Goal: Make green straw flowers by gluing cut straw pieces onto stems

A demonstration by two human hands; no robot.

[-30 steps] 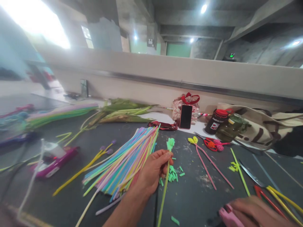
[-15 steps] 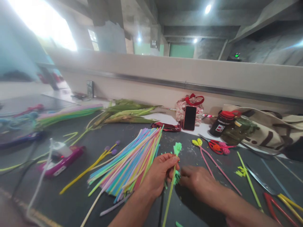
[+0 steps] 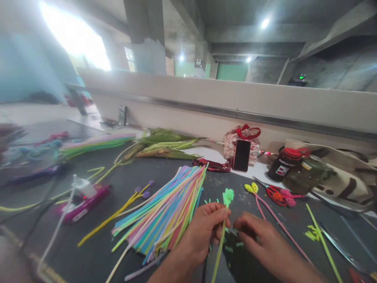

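One grip, the left hand's, pinches shut on a green stem just below its tuft. The right hand has come in beside it, fingers curled, contents impossible to tell, so both hands are near the stem. Around them, green bits and a bundle of coloured sticks lie on the desk.

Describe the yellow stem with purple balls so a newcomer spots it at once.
Start at the big fanned bundle of pastel strips mid-table. Left of it, before the magenta device, lies the yellow stem. Unlike the plain strips beside it, it branches at the far end, its tips carrying three purple balls.
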